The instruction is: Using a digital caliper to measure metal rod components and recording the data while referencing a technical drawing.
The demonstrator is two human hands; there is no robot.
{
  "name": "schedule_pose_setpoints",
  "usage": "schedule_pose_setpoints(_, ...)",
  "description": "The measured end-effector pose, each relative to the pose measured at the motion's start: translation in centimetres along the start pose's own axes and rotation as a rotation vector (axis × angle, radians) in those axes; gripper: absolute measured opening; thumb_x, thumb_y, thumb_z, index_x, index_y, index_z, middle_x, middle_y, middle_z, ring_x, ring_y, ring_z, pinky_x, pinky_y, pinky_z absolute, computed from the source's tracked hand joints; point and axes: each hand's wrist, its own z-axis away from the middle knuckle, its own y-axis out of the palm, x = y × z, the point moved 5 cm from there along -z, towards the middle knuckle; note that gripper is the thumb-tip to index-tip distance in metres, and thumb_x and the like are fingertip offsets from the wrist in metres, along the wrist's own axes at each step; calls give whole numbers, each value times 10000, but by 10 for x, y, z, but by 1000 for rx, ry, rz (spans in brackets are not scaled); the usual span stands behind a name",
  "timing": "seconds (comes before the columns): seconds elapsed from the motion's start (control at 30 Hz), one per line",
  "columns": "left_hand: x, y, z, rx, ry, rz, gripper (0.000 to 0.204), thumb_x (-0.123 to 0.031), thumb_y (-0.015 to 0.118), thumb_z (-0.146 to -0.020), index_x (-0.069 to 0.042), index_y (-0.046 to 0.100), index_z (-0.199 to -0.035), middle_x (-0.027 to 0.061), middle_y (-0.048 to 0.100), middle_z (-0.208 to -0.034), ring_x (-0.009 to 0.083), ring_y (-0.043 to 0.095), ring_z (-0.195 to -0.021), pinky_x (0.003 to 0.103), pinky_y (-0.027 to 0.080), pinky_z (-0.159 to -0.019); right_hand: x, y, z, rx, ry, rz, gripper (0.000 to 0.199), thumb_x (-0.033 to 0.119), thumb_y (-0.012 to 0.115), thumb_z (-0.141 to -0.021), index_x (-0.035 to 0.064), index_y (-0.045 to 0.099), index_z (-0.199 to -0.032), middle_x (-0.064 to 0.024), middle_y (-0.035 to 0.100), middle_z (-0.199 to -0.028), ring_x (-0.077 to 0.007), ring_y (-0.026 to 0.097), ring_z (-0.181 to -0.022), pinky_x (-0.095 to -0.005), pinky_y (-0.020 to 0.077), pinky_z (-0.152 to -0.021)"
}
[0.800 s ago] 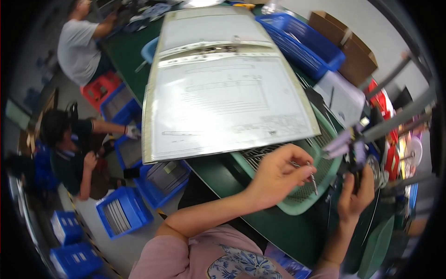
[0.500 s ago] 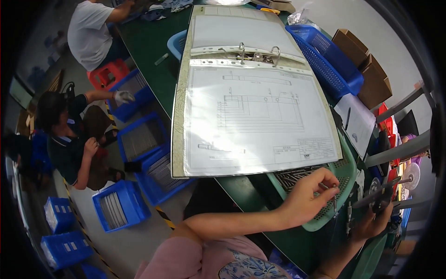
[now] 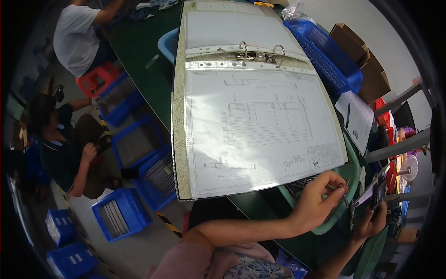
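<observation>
Here | left hand (image 3: 318,200) pinches metal pin (image 3: 345,200) | right hand (image 3: 373,225) holds dark tool (image 3: 378,195)

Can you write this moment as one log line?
left hand: pinches thin metal rod | right hand: holds caliper-like tool | nearby: open ring binder, green basket

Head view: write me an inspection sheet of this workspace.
Surface: green table, an open ring binder over it.
Job's things: small metal rod; dark caliper-like tool.
Clutter: green basket with metal rods, partly hidden by the binder; blue basket and cardboard boxes.
Hands: left hand pinches the small rod; right hand grips the tool.
Cables: nothing seen.
Surroundings: co-workers, blue bins and a red stool at the left.
</observation>
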Motion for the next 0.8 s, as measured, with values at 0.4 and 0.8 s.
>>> schedule_pose_setpoints(0.4, 1, -7, -3, -64, 5, 71, 143, -58, 478, -843, -19, 436, -973, 56, 527, -965, 79, 532, -834, 210, 458, -705, 13, -6, 1, 54, -22, -103, 414, 325, 474, -812, -69, 494, -938, -112, 517, -790, -179, 492, -691, -260, 389, -630)
schedule_pose_setpoints(0.8, -5, -10, -1, -99, 119, 101, 155, -30, 476, -835, 30, 427, -969, 116, 531, -979, 137, 550, -856, 244, 479, -749, 43, 14, -7, 25, -170, -150, 462, 400, 539, -701, -50, 559, -807, -99, 510, -591, -200, 446, -468, -271, 313, -428)
